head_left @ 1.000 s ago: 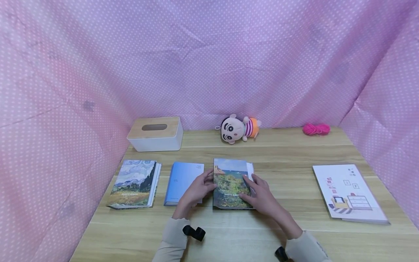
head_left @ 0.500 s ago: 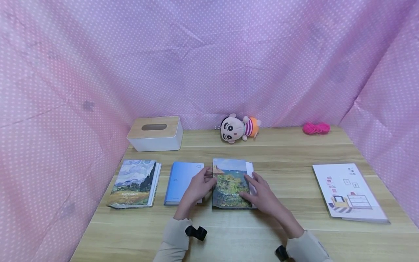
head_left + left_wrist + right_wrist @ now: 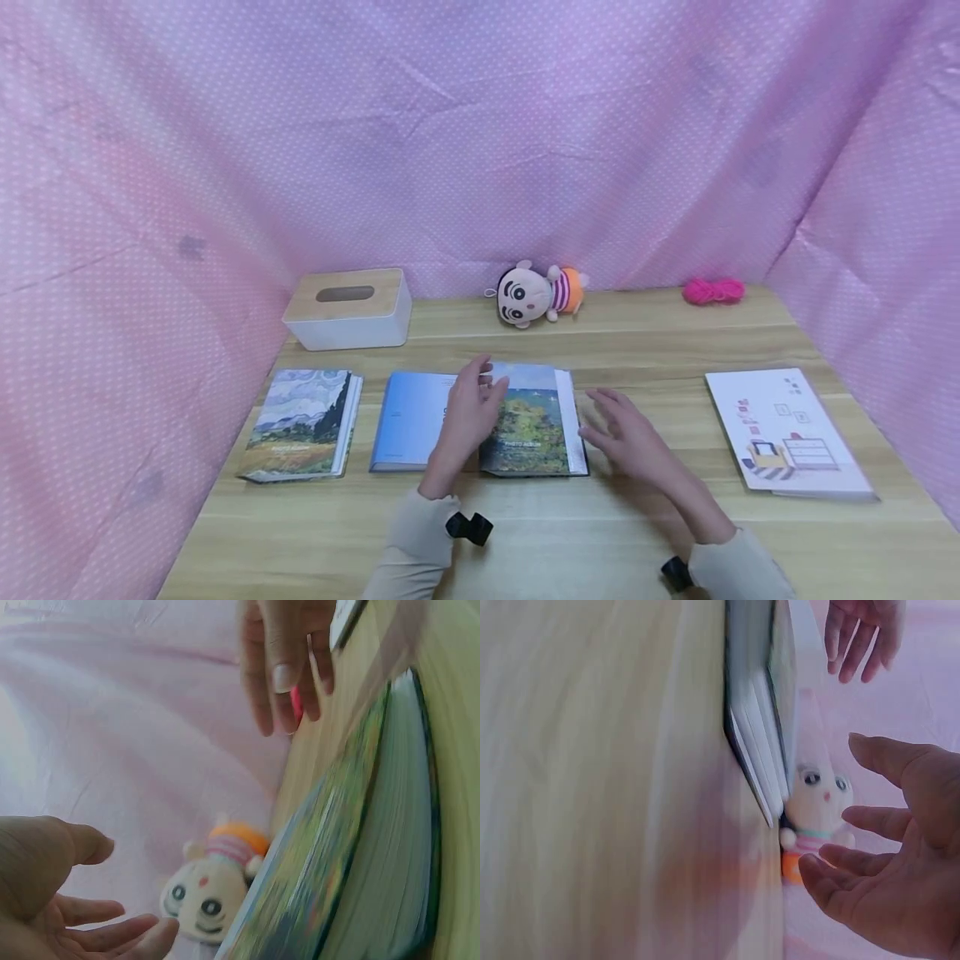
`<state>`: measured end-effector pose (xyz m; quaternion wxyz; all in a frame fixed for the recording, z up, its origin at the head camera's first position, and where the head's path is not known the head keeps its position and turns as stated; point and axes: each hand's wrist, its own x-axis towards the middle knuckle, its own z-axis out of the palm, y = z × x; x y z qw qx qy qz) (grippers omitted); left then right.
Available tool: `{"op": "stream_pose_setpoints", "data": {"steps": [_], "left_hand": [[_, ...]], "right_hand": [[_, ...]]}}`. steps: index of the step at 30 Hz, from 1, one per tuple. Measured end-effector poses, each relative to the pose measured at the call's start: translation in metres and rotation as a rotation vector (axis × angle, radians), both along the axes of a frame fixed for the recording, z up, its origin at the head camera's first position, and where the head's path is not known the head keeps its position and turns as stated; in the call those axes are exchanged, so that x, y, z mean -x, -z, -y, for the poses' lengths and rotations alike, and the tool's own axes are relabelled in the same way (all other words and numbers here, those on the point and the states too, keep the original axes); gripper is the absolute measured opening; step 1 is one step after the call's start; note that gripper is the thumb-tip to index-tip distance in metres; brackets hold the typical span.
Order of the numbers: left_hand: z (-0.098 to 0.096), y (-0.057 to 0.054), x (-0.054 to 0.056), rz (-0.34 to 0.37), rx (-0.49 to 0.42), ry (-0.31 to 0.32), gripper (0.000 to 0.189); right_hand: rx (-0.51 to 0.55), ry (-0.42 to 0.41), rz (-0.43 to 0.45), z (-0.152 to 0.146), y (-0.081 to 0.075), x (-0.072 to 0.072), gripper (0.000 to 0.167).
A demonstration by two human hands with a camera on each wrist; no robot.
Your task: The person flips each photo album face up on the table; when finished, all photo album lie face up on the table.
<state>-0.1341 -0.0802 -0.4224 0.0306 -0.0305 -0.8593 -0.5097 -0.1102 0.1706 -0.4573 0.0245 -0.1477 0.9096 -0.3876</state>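
Observation:
A photo album (image 3: pixel 528 425) with a garden painting on its cover lies closed on the table, directly between both hands. Raised over the album's left edge, the left hand (image 3: pixel 468 412) has relaxed fingers and holds nothing; part of the cover is hidden behind it. Just off the album's right edge hovers the right hand (image 3: pixel 633 437), its fingers spread and apart from the pages. Both wrist views show daylight between the hands and the album (image 3: pixel 315 862). To the album's left lies a blue album (image 3: pixel 412 421), partly covered by the left hand.
Another painted photo album (image 3: pixel 300 421) lies at the far left, and a white illustrated book (image 3: pixel 783 433) at the right. Along the back stand a tissue box (image 3: pixel 348 321), a plush doll (image 3: pixel 532 296) and a pink yarn bundle (image 3: pixel 712 292), before a pink dotted curtain (image 3: pixel 480 150).
Both hands have let go of the garden photo album. The left hand has risen and moved right over its edge; the right hand has drawn away to the right. The head view has shifted slightly.

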Motion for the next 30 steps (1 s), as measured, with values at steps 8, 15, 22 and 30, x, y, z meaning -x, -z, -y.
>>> {"op": "stream_pose_setpoints", "data": {"steps": [8,15,22,30], "left_hand": [[-0.052,0.006,0.003,0.056,-0.043,0.106,0.053],[-0.096,0.017,-0.003,0.085,-0.085,0.235,0.05],[-0.138,0.035,-0.009,0.133,-0.13,0.274,0.052],[-0.187,0.048,-0.018,0.22,-0.17,0.286,0.059]], "right_hand": [[0.015,0.095,-0.08,-0.057,-0.015,-0.001,0.058],[-0.028,0.167,-0.18,-0.108,-0.019,-0.014,0.056],[-0.075,0.24,-0.198,-0.159,-0.015,-0.024,0.058],[-0.051,0.286,-0.202,-0.203,0.001,-0.03,0.06]]}}
